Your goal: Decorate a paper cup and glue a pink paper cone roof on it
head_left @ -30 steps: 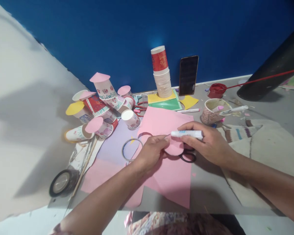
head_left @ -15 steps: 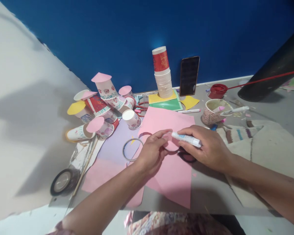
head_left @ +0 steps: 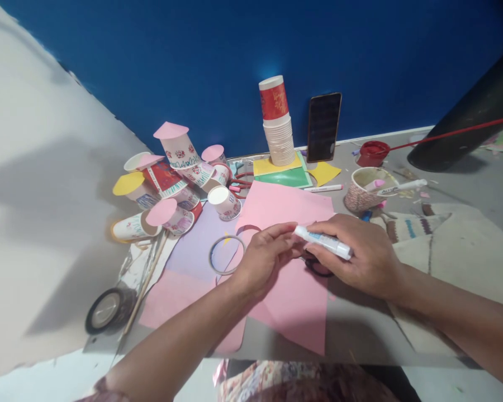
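Note:
My right hand (head_left: 356, 251) grips a white glue tube (head_left: 329, 244), its tip pointing left toward my left fingers. Between the fingertips of my left hand (head_left: 264, 254) is a small pink paper piece (head_left: 295, 248), mostly hidden by the fingers now. Both hands are over a large pink paper sheet (head_left: 291, 204). Black-handled scissors (head_left: 318, 268) lie partly under my right hand. Left of my left hand is a roll of tape (head_left: 212, 258), and beyond it stands a decorated paper cup (head_left: 225, 203).
Several decorated cups with paper tops (head_left: 171, 148) are grouped at the left. A stack of cups (head_left: 279, 123) and a phone (head_left: 324, 128) stand by the blue wall. To the right are a cup with markers (head_left: 358, 192), cloth (head_left: 473, 251) and a black tube (head_left: 465, 111).
The glue tube has shifted slightly right and down with my right hand. My left fingers have closed further over the pink paper piece, so less of it shows.

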A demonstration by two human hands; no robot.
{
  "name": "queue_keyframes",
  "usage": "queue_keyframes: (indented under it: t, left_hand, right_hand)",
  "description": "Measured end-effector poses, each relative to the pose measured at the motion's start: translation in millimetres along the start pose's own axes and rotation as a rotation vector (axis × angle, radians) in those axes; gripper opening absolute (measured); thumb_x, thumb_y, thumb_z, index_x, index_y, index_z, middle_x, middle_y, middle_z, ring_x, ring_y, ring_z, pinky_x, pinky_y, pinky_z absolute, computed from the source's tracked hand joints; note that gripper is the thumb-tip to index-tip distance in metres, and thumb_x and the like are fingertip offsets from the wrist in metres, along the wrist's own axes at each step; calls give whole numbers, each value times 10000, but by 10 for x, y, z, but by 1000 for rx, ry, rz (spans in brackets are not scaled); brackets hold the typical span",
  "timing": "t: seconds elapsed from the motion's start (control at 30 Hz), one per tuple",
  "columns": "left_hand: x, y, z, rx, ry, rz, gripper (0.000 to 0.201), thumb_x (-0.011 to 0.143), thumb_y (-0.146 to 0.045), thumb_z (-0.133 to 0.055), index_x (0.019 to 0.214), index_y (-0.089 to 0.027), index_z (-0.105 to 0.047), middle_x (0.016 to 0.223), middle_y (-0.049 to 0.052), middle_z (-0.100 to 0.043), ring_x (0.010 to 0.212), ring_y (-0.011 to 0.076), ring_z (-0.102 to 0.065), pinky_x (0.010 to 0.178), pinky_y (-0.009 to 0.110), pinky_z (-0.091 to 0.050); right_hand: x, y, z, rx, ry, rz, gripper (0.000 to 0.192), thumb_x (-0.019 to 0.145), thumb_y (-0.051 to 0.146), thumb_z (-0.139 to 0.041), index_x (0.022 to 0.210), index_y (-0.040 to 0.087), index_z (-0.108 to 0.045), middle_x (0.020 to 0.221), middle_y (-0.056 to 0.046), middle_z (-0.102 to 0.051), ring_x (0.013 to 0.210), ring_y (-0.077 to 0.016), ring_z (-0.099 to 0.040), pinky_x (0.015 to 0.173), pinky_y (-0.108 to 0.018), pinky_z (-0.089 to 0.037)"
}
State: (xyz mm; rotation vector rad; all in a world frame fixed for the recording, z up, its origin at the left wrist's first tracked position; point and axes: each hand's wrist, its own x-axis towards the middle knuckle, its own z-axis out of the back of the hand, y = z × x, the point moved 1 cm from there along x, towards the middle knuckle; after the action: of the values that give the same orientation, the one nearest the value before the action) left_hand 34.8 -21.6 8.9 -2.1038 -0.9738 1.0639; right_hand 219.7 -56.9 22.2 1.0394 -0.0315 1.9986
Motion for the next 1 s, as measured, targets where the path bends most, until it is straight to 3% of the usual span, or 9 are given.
queue_keyframes:
  t: [0.17, 0.4, 0.53, 0.63, 0.77, 0.93, 1.0]
  left_hand:
    - [-47, 15, -14, 76, 166, 22, 371, 734, -153, -815, 1096, -126, -737, 871, 48, -725, 781, 154, -691, 777, 297, -571]
    - [4, 69, 26, 138, 150, 56, 232, 759, -195, -796, 951, -93, -716, 839, 113, -773, 764, 209, -781, 758, 304, -597]
    - [21, 68, 46, 155, 155, 35, 257, 766, -191, -795, 998, -102, -733, 886, 102, -776, 793, 202, -790, 744, 279, -604]
    - [19, 61, 47, 170, 163, 28, 260, 805, -295, -795, 968, -99, -743, 728, 33, -691, 736, 190, -782, 720, 265, -610]
    - [5, 44, 38, 206, 146, 48, 282, 809, -373, -783, 768, -118, -672, 511, -94, -392, 569, 198, -746, 643, 280, -613]
    - [6, 41, 49, 285, 142, 65, 259, 825, -352, -716, 750, -113, -650, 541, -30, -511, 594, 225, -753, 604, 295, -605]
    - [13, 36, 59, 315, 99, 45, 237, 832, -334, -694, 754, -114, -652, 538, -42, -486, 571, 213, -743, 595, 283, -597]
  right_hand:
    - [22, -38, -27, 120, 47, -134, 144, 1004, 298, -624, 1058, 200, -714, 928, -60, -828, 790, -204, -775, 725, -306, -575]
    - [57, -34, 46, 291, -29, -501, 87, 908, 259, -693, 964, 236, -755, 879, 2, -811, 710, -157, -738, 605, -232, -555]
    - [97, -28, 66, 403, -14, -614, 70, 869, 286, -714, 885, 234, -759, 782, 17, -775, 557, -120, -645, 467, -215, -466]
    - [101, -32, 58, 441, -1, -628, 87, 865, 297, -716, 896, 232, -766, 785, 16, -769, 523, -109, -606, 455, -216, -457]
    - [82, -44, 39, 402, -19, -613, 86, 875, 270, -716, 936, 239, -767, 830, 12, -786, 605, -130, -676, 515, -218, -512]
    - [77, -38, 58, 267, -88, -482, 79, 911, 244, -693, 968, 231, -747, 884, 0, -814, 692, -153, -733, 602, -236, -558]
    - [73, -28, 63, 222, -94, -395, 65, 928, 249, -688, 967, 222, -732, 879, -5, -816, 713, -158, -746, 642, -245, -568]
